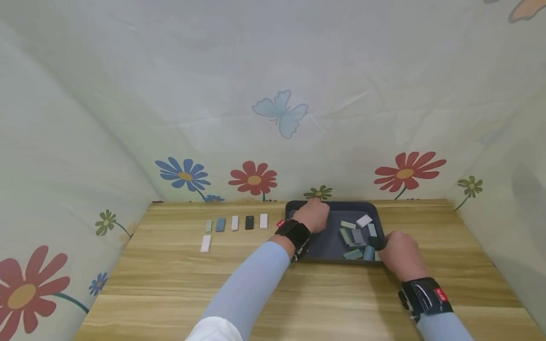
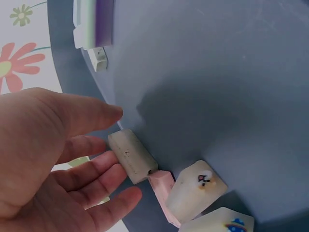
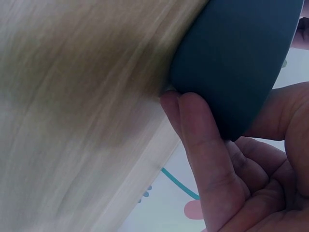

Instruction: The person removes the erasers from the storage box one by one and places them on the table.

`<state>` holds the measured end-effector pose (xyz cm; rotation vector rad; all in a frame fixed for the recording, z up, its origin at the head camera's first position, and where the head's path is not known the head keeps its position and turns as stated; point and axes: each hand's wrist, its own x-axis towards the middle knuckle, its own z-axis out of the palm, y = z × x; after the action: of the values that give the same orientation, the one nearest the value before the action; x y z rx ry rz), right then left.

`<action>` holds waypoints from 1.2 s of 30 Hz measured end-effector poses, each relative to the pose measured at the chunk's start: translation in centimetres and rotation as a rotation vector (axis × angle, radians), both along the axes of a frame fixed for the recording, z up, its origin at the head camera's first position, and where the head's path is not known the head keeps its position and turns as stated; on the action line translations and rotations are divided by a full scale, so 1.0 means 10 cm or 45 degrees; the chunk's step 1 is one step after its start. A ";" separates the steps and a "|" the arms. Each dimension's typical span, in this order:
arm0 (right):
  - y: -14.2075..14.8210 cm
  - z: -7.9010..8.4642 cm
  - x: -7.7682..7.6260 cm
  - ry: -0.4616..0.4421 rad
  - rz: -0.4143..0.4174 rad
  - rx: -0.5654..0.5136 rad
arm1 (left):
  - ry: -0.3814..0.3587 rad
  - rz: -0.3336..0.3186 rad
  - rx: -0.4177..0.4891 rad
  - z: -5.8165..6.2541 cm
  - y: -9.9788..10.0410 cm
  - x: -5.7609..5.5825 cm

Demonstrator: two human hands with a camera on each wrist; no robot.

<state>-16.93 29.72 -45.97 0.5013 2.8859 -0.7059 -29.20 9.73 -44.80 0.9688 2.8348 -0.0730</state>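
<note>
In the head view, a dark grey tray (image 1: 326,244) stands at the back of the table with several small eraser-like blocks (image 1: 357,237) bunched in its right half. My left hand (image 1: 313,215) reaches over its left end. The left wrist view has those fingers loosely bent, fingertips right at a beige block (image 2: 133,155) along the tray's wall, thumb apart from it. Close by lie a pink block (image 2: 162,188) and a cream block with a printed figure (image 2: 195,191). My right hand (image 1: 403,255) grips the tray's front right corner, fingers against its outer wall (image 3: 231,63).
Left of the tray, several blocks stand in a spaced row, among them a blue one (image 1: 220,224) and a black one (image 1: 249,222). A white block (image 1: 205,243) lies in front of the row's left end. A flower-printed cloth (image 1: 341,156) rises behind the wooden table (image 1: 170,284).
</note>
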 end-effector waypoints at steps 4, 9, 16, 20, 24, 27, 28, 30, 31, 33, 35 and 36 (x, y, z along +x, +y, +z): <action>-0.01 0.00 -0.01 0.003 0.003 0.009 | 0.005 -0.004 0.000 -0.06 -0.01 -0.02; -0.01 0.02 -0.02 0.015 0.006 0.021 | 0.018 0.009 0.066 -0.06 -0.03 -0.02; 0.00 0.00 -0.02 0.025 0.016 0.019 | -0.035 0.040 0.138 -0.06 -0.07 0.02; 0.00 -0.03 -0.01 0.029 0.016 0.012 | -0.049 0.017 0.143 -0.05 -0.06 0.07; 0.00 -0.04 0.00 0.027 0.013 0.013 | -0.041 -0.043 0.132 -0.06 -0.05 0.14; 0.00 -0.05 -0.01 0.019 0.007 0.008 | -0.030 -0.096 0.118 -0.05 -0.06 0.20; 0.00 -0.05 -0.01 0.013 0.004 0.003 | -0.033 -0.105 0.118 -0.04 -0.07 0.22; 0.00 -0.05 -0.01 0.004 -0.002 -0.007 | -0.029 -0.118 0.120 -0.05 -0.10 0.26; 0.00 -0.05 -0.01 -0.001 -0.006 -0.008 | -0.031 -0.123 0.114 -0.05 -0.12 0.28; 0.00 -0.05 -0.01 -0.002 -0.005 -0.007 | -0.037 -0.136 0.113 -0.05 -0.16 0.32; 0.00 -0.06 -0.01 0.005 -0.003 -0.002 | -0.042 -0.144 0.128 -0.08 -0.20 0.34; 0.00 -0.06 -0.01 0.007 -0.003 0.002 | -0.043 -0.154 0.132 -0.09 -0.23 0.35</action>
<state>-17.02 29.77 -46.57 0.5039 2.8916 -0.7069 -25.66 7.47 -45.72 1.1510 2.7714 0.0769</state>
